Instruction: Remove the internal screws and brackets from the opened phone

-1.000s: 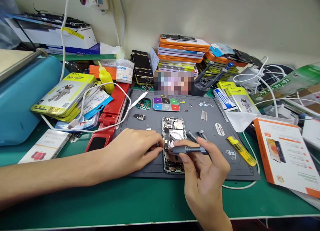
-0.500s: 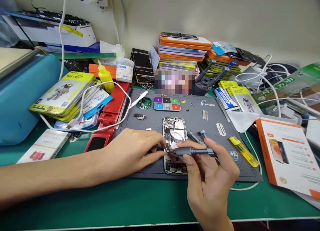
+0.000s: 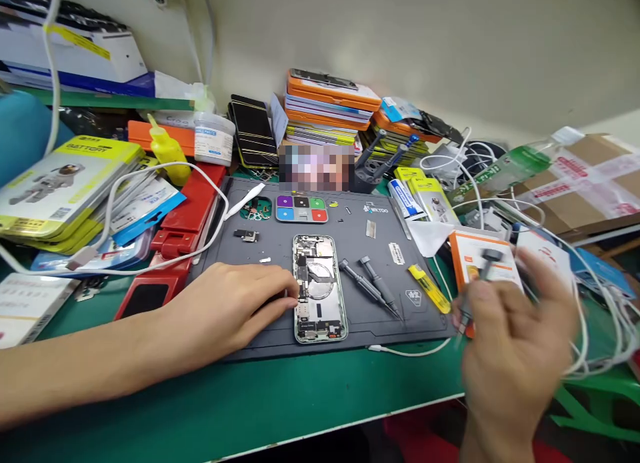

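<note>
An opened smartphone (image 3: pixel 319 288) lies face-down, its back removed and circuitry exposed, lengthwise on a grey repair mat (image 3: pixel 390 316), with its near end close to the mat's near edge. The left hand (image 3: pixel 225 309) rests flat on the mat just left of the phone, its fingers (image 3: pixel 285 301) stretched out, holding nothing, the tips touching the phone's left edge. The right hand (image 3: pixel 515 336) is blurred and hovers beyond the mat's right edge, well apart from the phone; its fingers are curled round a dark screwdriver (image 3: pixel 477 283) whose cap stands up and whose tip points down towards the mat's near right corner.

To the right of the phone the mat is mostly bare: two dark screwdrivers (image 3: pixel 373 288) lie side by side at a slant, and one yellow-handled tool (image 3: pixel 429 288) lies near the right edge. At the far edge of the mat sits one screw tray (image 3: pixel 301 209) with coloured compartments. The strip of green bench (image 3: pixel 280 403) between the mat and the bench's near edge is free except for the left forearm and a white cable (image 3: pixel 415 350) running along the mat's near edge.

On the left, a red case (image 3: pixel 173 239) borders the mat. Beyond it lies a stack of yellow battery packs (image 3: pixel 55 183). At the far wall stands a pile of orange boxes (image 3: pixel 330 106).
</note>
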A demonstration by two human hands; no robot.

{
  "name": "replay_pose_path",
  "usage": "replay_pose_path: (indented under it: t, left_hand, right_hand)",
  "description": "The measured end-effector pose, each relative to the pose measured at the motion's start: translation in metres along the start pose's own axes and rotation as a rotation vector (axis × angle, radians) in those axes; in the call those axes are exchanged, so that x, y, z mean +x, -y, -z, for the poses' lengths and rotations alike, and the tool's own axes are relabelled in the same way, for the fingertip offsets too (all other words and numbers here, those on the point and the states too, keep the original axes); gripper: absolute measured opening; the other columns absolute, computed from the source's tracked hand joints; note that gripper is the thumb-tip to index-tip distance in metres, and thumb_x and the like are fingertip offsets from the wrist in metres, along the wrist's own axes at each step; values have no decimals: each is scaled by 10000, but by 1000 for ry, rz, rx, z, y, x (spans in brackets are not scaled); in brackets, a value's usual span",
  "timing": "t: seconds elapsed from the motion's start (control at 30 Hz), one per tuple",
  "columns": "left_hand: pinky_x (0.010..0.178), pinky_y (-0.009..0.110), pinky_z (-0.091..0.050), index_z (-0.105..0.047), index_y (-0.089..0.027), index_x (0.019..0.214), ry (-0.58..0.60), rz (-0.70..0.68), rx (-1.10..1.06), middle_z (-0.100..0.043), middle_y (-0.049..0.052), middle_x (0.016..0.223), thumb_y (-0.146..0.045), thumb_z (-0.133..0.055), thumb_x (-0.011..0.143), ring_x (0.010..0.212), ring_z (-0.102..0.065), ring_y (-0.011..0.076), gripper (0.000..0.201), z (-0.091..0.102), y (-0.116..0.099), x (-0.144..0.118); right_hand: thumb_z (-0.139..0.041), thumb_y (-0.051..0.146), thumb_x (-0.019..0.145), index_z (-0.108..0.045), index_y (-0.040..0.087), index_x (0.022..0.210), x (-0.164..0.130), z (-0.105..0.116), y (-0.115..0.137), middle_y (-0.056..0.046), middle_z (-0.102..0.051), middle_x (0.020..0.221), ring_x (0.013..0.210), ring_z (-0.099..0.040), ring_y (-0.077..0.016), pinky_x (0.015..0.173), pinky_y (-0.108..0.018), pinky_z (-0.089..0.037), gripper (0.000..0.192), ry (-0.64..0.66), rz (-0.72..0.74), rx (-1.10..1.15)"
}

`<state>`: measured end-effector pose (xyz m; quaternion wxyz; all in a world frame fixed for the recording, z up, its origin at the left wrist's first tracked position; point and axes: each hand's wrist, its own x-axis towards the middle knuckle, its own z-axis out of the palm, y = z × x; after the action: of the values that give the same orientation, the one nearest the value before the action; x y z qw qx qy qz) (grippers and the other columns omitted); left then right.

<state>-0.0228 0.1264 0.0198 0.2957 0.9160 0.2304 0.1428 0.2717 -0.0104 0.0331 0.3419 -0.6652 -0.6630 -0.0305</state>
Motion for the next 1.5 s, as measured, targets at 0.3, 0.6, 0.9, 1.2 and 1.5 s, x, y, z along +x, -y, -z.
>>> replay_pose_path:
  t: [0.3,0.6,0.9,1.2,1.5]
  left_hand:
    - [750,304,-494,-651,-257,1117,15,26,26,-782,-7,1014,-336,-412,1186,860,-763,205,262,1,-2,0]
    - [593,325,-347,-469,-255,937,45,-7,215,-634,-23,748,-275,-344,1132,615,-622,199,232,10,-15,2]
    - [605,320,-336,-499,-280,1029,88,418,239,-671,-15,775,-457,-354,1138,685,-654,240,253,84,-12,9]
    - [585,343,-367,-587,-290,1054,185,462,149,-719,26,737,-542,-410,1115,638,-684,272,313,79,24,1]
    - [622,317,-406,-571,-297,1089,259,364,56,-732,-2,838,-529,-421,1143,713,-694,231,282,69,7,1]
  right_hand:
    - [-475,406,1144,-671,195,1351,24,6,-32,-83,-761,995,833,-755,-241,608,-328,-497,355,122,137,-461]
    - [-508,431,1148,-745,194,1100,16,-35,1,-50,-713,1015,834,-754,-195,555,-300,-470,338,17,261,-464]
    - [-663,454,1083,-714,232,1132,10,-32,11,-35,-765,1018,773,-737,-161,679,-274,-575,233,-205,-61,16]
    - [-574,311,1124,-638,270,1270,-8,-47,31,-36,-816,1089,773,-772,-133,653,-236,-657,165,-154,-219,387]
    - [-605,202,1091,-471,300,1544,-17,-55,31,-56,-772,1129,880,-791,-161,712,-294,-698,482,-211,-153,379]
